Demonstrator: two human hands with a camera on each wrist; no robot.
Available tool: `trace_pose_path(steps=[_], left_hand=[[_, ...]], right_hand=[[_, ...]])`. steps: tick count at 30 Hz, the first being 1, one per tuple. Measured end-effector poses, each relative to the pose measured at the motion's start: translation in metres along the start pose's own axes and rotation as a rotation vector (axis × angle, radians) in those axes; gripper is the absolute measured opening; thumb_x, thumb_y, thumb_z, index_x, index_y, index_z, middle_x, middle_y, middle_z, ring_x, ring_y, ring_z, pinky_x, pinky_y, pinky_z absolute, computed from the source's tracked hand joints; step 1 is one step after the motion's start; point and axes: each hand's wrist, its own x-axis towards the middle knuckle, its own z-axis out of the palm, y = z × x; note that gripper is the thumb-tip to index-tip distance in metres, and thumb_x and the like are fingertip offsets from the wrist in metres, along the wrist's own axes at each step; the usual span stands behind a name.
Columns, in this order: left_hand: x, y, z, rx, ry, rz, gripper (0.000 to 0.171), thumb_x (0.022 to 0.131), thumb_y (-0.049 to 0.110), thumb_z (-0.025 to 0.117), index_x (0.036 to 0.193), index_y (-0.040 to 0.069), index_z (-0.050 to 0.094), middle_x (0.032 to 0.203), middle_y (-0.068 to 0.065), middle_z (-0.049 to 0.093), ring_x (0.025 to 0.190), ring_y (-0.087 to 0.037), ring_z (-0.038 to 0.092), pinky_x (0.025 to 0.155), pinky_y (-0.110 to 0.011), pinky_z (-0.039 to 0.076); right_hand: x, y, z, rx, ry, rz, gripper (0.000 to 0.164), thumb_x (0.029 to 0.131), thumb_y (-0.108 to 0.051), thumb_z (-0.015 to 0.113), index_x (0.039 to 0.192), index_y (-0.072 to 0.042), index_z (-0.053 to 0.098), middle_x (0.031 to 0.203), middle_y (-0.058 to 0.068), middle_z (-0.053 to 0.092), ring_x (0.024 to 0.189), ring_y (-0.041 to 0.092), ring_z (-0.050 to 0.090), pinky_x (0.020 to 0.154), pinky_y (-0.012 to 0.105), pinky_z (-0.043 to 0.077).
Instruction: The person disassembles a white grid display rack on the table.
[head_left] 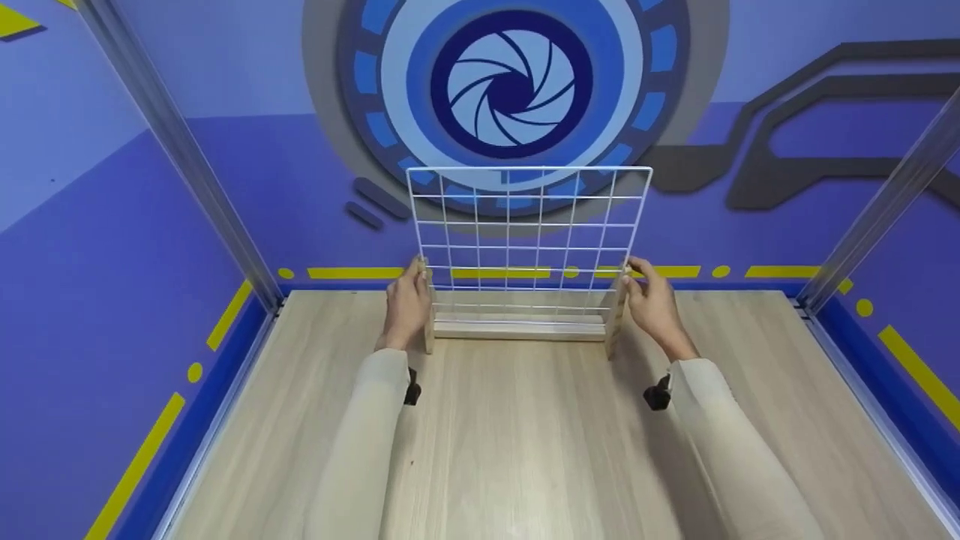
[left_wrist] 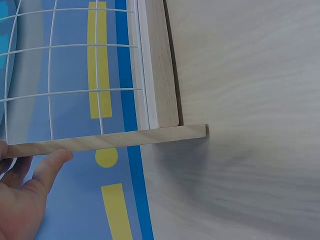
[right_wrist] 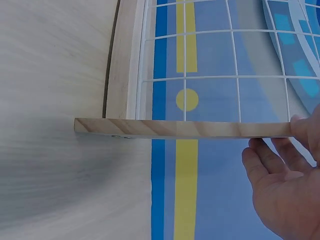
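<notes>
A white wire grid [head_left: 529, 168] stands upright in a wooden frame near the back of the table. My left hand [head_left: 407, 304] grips the upper end of the left wooden side board [left_wrist: 125, 139]; thumb and fingers are on it in the left wrist view. On the other side, my right hand [head_left: 656, 304] pinches the top of the right side board [right_wrist: 165, 128] between thumb and fingers. Between the two boards, low down, runs a wooden crossbar [head_left: 517, 337] with the grid's lower edge beside it.
The frame stands on a pale wood-grain table [head_left: 510, 450]. Close behind rises a blue printed wall [head_left: 360, 247] with yellow dashes. Metal posts [head_left: 187, 165] stand at the back corners. Black wrist devices [head_left: 657, 394] sit at both cuffs.
</notes>
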Motion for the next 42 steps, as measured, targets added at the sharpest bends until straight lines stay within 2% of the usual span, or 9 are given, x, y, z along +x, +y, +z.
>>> trace_pose_path(steps=[6,13,16,21,28,32,35,38,42], left_hand=[[0.001,0.007,0.013,0.02,-0.012,0.007,0.045,0.115,0.015,0.046,0.158,0.003,0.05,0.116,-0.022,0.071,0.097,-0.031,0.063,0.093,-0.049,0.057],[0.001,0.014,0.017,0.023,-0.012,0.009,0.045,0.115,0.015,0.047,0.157,0.003,0.05,0.124,-0.023,0.07,0.107,-0.034,0.066,0.102,-0.051,0.056],[0.002,0.018,0.02,0.014,-0.02,0.027,0.044,0.115,0.015,0.047,0.157,0.002,0.05,0.12,-0.023,0.071,0.104,-0.035,0.067,0.098,-0.051,0.058],[0.003,0.023,0.026,-0.007,-0.031,0.049,0.045,0.114,0.013,0.047,0.158,0.0,0.048,0.13,-0.023,0.07,0.109,-0.033,0.068,0.101,-0.049,0.058],[0.004,0.03,0.035,-0.039,-0.041,0.051,0.045,0.114,0.012,0.047,0.158,0.0,0.049,0.133,-0.023,0.069,0.112,-0.033,0.068,0.103,-0.048,0.058],[0.005,0.035,0.04,-0.048,-0.048,0.044,0.046,0.115,0.013,0.046,0.158,0.0,0.048,0.129,-0.022,0.069,0.105,-0.029,0.065,0.098,-0.045,0.059],[0.004,0.038,0.045,-0.065,-0.062,0.036,0.046,0.115,0.012,0.046,0.159,-0.001,0.046,0.134,-0.023,0.068,0.109,-0.03,0.067,0.101,-0.045,0.059],[0.003,0.04,0.051,-0.104,-0.093,0.018,0.048,0.115,0.012,0.045,0.161,-0.001,0.043,0.144,-0.024,0.064,0.12,-0.032,0.067,0.11,-0.045,0.055],[0.003,0.046,0.057,-0.156,-0.151,-0.012,0.05,0.116,0.015,0.045,0.164,0.001,0.038,0.146,-0.025,0.062,0.107,-0.029,0.067,0.105,-0.044,0.057]], right_hand=[[-0.005,0.007,-0.012,-0.023,0.033,0.002,0.044,0.114,-0.009,0.047,0.156,0.001,0.047,0.158,0.027,0.05,0.126,0.042,0.063,0.082,0.014,0.048],[-0.009,0.01,-0.018,0.003,0.059,0.0,0.044,0.113,-0.008,0.049,0.155,0.003,0.049,0.155,0.028,0.053,0.128,0.041,0.062,0.081,0.008,0.044],[-0.01,0.012,-0.022,-0.001,0.075,0.009,0.044,0.113,-0.008,0.049,0.155,0.003,0.049,0.154,0.028,0.053,0.133,0.043,0.06,0.092,0.017,0.049],[-0.015,0.015,-0.03,0.03,0.069,0.017,0.045,0.113,-0.009,0.047,0.156,0.004,0.045,0.159,0.03,0.047,0.143,0.047,0.052,0.117,0.054,0.047],[-0.024,0.018,-0.041,0.056,0.048,0.045,0.05,0.115,-0.013,0.045,0.161,0.003,0.038,0.164,0.029,0.04,0.145,0.05,0.049,0.118,0.056,0.044],[-0.027,0.02,-0.047,0.052,0.06,0.041,0.049,0.114,-0.013,0.047,0.16,0.003,0.039,0.164,0.028,0.042,0.144,0.048,0.052,0.111,0.029,0.052],[-0.032,0.023,-0.051,0.07,0.071,0.019,0.047,0.113,-0.009,0.048,0.159,0.003,0.042,0.163,0.028,0.043,0.144,0.049,0.051,0.101,0.01,0.049],[-0.039,0.025,-0.056,0.078,0.075,-0.007,0.047,0.113,-0.007,0.047,0.159,0.004,0.041,0.163,0.03,0.042,0.144,0.052,0.05,0.099,0.006,0.047],[-0.049,0.027,-0.065,0.035,0.092,-0.015,0.048,0.114,-0.009,0.047,0.159,0.005,0.04,0.163,0.033,0.04,0.141,0.054,0.05,0.091,-0.001,0.044]])
